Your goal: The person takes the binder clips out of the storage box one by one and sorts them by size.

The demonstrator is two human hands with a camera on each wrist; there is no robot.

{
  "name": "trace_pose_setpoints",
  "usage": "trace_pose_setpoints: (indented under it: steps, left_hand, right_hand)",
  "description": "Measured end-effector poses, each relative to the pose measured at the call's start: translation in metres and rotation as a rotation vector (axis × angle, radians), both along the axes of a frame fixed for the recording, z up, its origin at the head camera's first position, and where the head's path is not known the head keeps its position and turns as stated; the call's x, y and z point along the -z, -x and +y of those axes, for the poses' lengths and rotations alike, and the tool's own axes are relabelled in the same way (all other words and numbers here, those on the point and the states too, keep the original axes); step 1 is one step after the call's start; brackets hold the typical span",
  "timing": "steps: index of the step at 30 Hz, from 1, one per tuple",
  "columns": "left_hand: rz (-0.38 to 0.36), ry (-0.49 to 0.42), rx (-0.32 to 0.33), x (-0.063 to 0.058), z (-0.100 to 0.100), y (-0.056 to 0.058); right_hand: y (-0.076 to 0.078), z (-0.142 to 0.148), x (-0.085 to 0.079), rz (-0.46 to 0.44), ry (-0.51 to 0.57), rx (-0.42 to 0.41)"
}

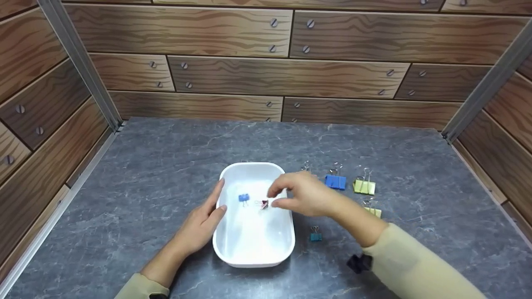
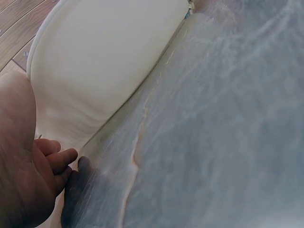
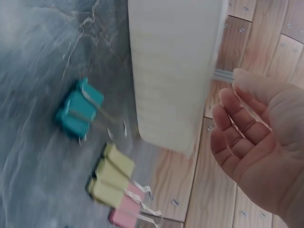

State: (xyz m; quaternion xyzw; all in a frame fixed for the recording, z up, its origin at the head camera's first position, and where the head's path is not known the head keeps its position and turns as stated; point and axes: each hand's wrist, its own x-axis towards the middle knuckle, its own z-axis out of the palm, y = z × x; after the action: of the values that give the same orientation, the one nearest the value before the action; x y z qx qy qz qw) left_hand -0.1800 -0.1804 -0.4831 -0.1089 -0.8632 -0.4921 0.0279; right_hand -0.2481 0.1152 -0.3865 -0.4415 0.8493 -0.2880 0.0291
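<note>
A white tub (image 1: pixel 255 249) stands on the dark marbled table. Inside it lies a small blue binder clip (image 1: pixel 244 198), with a small dark red binder clip (image 1: pixel 264 204) to its right. My left hand (image 1: pixel 200 227) rests against the tub's left side, its thumb and index fingertip at the rim. Over the right rim reaches my right hand (image 1: pixel 309 194), thumb and fingers apart with nothing between them. The red clip is just off the thumb tip. In the right wrist view, the relaxed fingers (image 3: pixel 240 142) show beside the tub's outer wall (image 3: pixel 171 80).
Right of the tub lie a teal binder clip (image 1: pixel 316 236), a larger blue binder clip (image 1: pixel 335 182) and a yellow binder clip (image 1: pixel 364 187). Another yellow clip (image 1: pixel 373 212) is partly behind the right forearm. A pink clip (image 3: pixel 127 209) lies beside yellow ones. Wood-patterned walls (image 1: pixel 232 74) enclose the table.
</note>
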Motion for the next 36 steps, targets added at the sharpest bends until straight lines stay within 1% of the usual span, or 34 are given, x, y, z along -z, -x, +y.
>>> trace_pose_setpoints:
  steps: [3, 6, 10, 16, 20, 25, 31, 36]
  left_hand:
    - [0.006, -0.005, 0.005, 0.000, 0.000, 0.000]
    - [-0.001, -0.008, 0.007, -0.001, 0.000, 0.000]
    - [-0.017, -0.007, 0.005, 0.000, 0.000, -0.001]
    - [-0.030, -0.005, 0.005, 0.000, -0.001, -0.001]
    - [-0.031, -0.004, 0.004, 0.000, -0.001, -0.001]
    - [-0.020, -0.001, 0.002, -0.001, 0.000, 0.000]
    - [0.005, 0.000, 0.009, -0.002, 0.000, 0.001]
    - [-0.006, -0.004, 0.004, 0.000, 0.000, -0.001]
  right_hand:
    - [0.005, -0.013, 0.006, -0.001, -0.033, -0.034]
    - [0.012, -0.021, 0.014, -0.005, -0.044, -0.067]
    - [0.020, -0.027, 0.022, -0.007, -0.059, -0.097]
    - [0.028, -0.032, 0.028, 0.001, -0.099, -0.123]
    - [0.031, -0.033, 0.033, 0.006, -0.114, -0.120]
    - [0.033, -0.034, 0.035, -0.018, -0.114, -0.098]
    - [0.032, -0.035, 0.035, 0.001, -0.145, -0.085]
    - [0.031, -0.037, 0.036, 0.020, -0.180, -0.088]
